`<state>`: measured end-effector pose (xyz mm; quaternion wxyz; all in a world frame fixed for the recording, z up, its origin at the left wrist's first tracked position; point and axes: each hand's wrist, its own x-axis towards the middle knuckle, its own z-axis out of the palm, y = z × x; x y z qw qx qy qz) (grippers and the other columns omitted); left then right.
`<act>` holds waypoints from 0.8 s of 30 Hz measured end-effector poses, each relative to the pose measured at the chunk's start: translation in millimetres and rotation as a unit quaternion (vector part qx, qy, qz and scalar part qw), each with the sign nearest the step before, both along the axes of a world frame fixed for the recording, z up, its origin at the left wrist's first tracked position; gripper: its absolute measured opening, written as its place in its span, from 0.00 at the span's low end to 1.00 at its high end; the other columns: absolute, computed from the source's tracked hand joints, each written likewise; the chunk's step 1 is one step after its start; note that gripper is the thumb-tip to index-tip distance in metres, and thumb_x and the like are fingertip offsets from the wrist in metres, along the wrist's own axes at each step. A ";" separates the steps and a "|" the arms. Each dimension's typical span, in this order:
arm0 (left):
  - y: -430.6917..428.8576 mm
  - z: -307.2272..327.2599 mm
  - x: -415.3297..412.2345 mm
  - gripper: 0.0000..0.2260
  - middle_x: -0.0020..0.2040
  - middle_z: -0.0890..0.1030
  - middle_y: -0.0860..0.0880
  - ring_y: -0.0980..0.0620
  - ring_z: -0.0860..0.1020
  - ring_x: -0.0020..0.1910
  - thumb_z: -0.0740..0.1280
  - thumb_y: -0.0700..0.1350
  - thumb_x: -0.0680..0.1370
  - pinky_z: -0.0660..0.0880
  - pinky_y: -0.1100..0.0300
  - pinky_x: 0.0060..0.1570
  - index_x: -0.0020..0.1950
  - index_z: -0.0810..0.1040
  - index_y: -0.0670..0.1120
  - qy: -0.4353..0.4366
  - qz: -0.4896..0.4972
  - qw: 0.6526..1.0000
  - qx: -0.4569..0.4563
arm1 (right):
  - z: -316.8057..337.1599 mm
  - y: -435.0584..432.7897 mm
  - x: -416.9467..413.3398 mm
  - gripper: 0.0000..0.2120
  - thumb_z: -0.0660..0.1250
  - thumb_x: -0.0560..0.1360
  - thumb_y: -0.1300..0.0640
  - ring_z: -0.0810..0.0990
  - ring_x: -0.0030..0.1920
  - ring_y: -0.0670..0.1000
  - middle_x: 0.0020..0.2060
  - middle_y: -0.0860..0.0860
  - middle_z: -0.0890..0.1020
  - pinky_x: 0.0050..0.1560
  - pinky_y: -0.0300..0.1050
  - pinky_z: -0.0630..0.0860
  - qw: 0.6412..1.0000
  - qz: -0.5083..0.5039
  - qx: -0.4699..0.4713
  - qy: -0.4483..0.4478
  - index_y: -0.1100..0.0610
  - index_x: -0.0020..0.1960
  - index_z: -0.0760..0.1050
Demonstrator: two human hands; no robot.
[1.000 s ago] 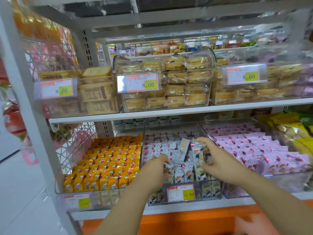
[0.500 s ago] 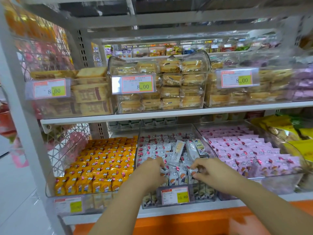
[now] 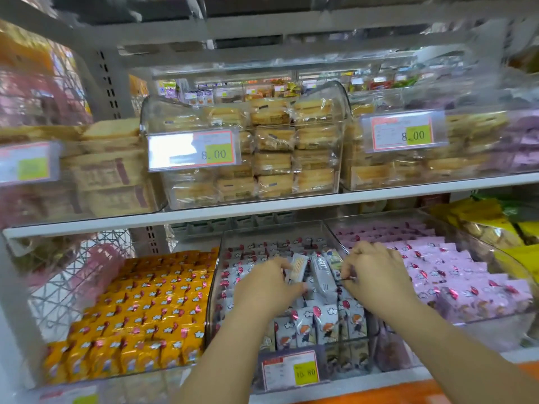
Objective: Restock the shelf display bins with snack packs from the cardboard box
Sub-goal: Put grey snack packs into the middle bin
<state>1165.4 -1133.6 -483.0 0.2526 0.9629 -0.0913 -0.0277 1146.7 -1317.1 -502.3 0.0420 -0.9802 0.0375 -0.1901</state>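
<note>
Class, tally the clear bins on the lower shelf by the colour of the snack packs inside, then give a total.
Orange-pack bin: 1
Grey-pack bin: 1
Pink-pack bin: 1
Yellow-pack bin, partly cut off at the right edge: 1
Total: 4

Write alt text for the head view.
The left hand and right hand reach into the middle bin of gray packs; the left seems to pinch a pale pack. Orange packs lie left, pink packs right, cakes above.
</note>
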 end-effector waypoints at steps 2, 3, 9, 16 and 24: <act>-7.3 -4.5 3.4 0.24 0.63 0.77 0.52 0.50 0.77 0.57 0.67 0.59 0.75 0.76 0.55 0.52 0.69 0.68 0.55 -0.011 -0.005 0.999 0.053 | -4.3 -2.2 4.0 0.04 0.65 0.75 0.52 0.68 0.56 0.48 0.53 0.42 0.73 0.55 0.45 0.61 1.000 0.013 0.014 -0.023 0.43 0.47 0.77; -10.1 -6.7 5.2 0.22 0.61 0.77 0.52 0.49 0.78 0.56 0.67 0.57 0.76 0.75 0.56 0.50 0.69 0.68 0.55 -0.032 -0.004 0.996 0.084 | -5.9 -4.1 4.0 0.04 0.65 0.75 0.53 0.69 0.53 0.48 0.51 0.42 0.74 0.52 0.44 0.61 0.998 0.029 0.041 -0.049 0.44 0.45 0.76; -1.5 6.6 12.7 0.15 0.57 0.79 0.49 0.54 0.78 0.39 0.61 0.45 0.79 0.71 0.62 0.33 0.67 0.72 0.50 -0.089 0.039 0.988 -0.117 | 9.6 -19.1 -9.4 0.09 0.64 0.78 0.59 0.72 0.28 0.44 0.38 0.38 0.74 0.29 0.34 0.63 0.956 0.128 0.254 -0.075 0.48 0.41 0.70; 17.2 29.4 -1.3 0.13 0.53 0.79 0.46 0.47 0.79 0.45 0.57 0.38 0.82 0.75 0.55 0.41 0.61 0.75 0.50 0.136 0.023 0.874 -0.467 | 14.3 -17.4 -38.2 0.07 0.65 0.75 0.63 0.76 0.62 0.57 0.64 0.43 0.74 0.50 0.44 0.77 0.913 0.164 0.364 0.083 0.53 0.41 0.74; 10.5 30.7 -28.9 0.09 0.59 0.77 0.48 0.48 0.77 0.48 0.63 0.47 0.81 0.77 0.62 0.38 0.59 0.78 0.50 0.218 -0.057 0.838 -0.497 | 5.9 -4.8 -61.1 0.13 0.69 0.75 0.54 0.77 0.45 0.34 0.45 0.51 0.82 0.46 0.26 0.71 0.942 0.144 0.285 0.099 0.62 0.38 0.80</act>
